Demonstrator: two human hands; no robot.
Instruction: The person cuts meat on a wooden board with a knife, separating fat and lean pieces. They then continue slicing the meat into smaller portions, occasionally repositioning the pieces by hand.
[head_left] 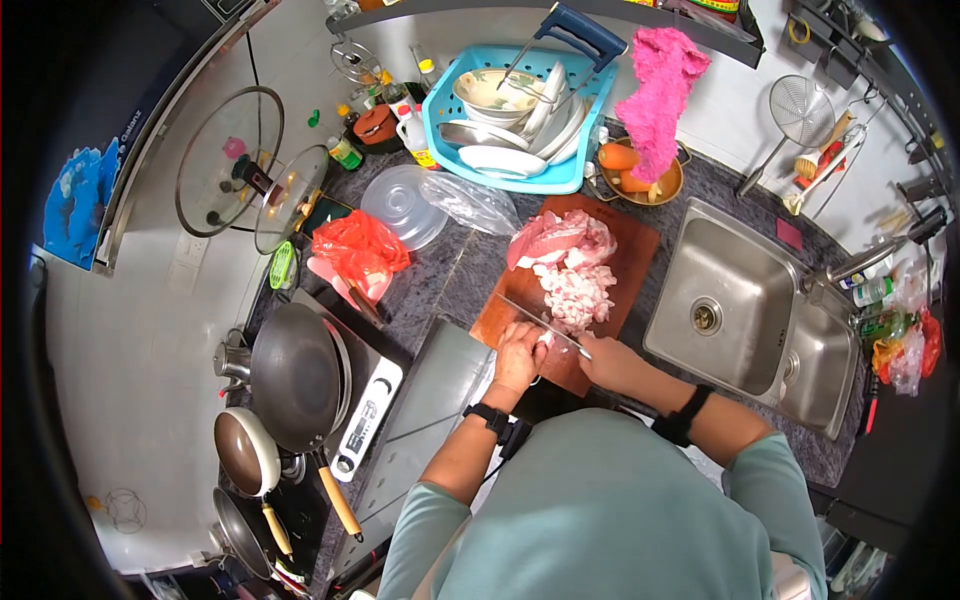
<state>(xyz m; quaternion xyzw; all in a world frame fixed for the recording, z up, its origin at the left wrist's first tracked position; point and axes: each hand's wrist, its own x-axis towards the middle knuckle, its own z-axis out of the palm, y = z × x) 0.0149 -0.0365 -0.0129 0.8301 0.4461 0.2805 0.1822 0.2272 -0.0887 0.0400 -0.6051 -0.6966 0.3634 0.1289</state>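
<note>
A wooden cutting board (640,250) lies on the dark counter beside the sink. On it rests a large slab of raw pink meat (555,238) and, nearer to me, a heap of cut meat pieces (578,292). My right hand (610,362) grips the handle of a knife (540,322), whose blade lies across the near edge of the cut pieces. My left hand (520,355) presses down on a piece of meat at the board's near end, right next to the blade. Both wrists wear dark bands.
A double steel sink (745,265) is to the right. A blue dish rack (580,175) with bowls stands behind the board, a pink cloth (655,90) hanging by it. A wok (295,375), pans, glass lids (230,160) and a red bag (360,245) fill the left.
</note>
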